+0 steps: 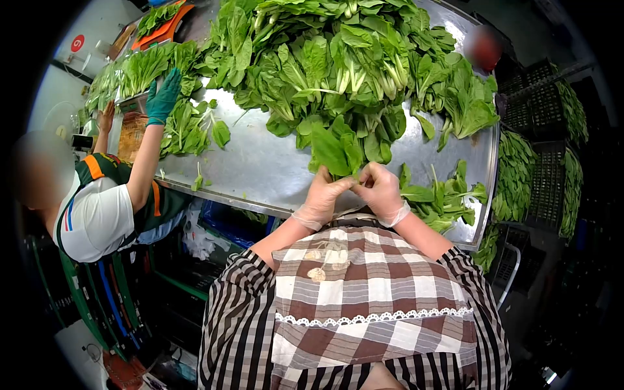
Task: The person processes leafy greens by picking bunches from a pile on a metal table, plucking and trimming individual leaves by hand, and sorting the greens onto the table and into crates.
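Both my hands wear thin clear gloves and meet close in front of my apron, at the near edge of the metal table (pixel 260 140). Fingers of my left hand (pixel 323 196) are closed on the lower end of a leafy green (pixel 330 151), its broad leaves pointing away from me. My right hand (pixel 379 190) pinches at the same stem end, fingertips nearly touching the left ones. Just beyond lies a large heap of leafy greens (pixel 312 65) with pale stems. Loose leaves (pixel 442 195) lie beside my right hand.
A co-worker (pixel 104 195) stands at the left, a teal-gloved hand (pixel 164 97) over more greens. An orange scale (pixel 162 27) stands at the far left. Black crates (pixel 545 185) with greens are stacked on the right. Another person (pixel 482 49) is at the far right corner.
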{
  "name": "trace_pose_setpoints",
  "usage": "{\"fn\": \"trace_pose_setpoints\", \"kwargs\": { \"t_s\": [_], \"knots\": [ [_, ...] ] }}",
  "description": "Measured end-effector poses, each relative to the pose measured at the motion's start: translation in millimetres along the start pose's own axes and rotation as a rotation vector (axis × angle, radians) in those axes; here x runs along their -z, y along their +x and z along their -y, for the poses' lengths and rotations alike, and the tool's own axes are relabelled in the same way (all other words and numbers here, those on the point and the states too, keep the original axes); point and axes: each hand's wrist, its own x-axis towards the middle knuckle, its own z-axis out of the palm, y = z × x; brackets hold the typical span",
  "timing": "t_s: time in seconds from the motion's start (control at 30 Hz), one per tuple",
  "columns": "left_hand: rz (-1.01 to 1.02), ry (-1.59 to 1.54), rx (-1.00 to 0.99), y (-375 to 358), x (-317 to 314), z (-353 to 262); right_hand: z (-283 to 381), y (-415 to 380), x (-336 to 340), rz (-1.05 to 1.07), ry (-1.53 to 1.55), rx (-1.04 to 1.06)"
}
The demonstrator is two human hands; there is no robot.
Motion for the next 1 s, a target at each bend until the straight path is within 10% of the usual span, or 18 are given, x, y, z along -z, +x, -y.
{"fn": "trace_pose_setpoints", "kwargs": {
  "t_s": [0.47,1.0],
  "knots": [
    [0.054,0.030,-0.044,0,-3,0,10,-2,-2,-0.034,-0.201,0.158],
    [-0.078,0.014,-0.147,4,17,-19,-19,-6,-2,0.250,0.341,-0.325]
  ]
}}
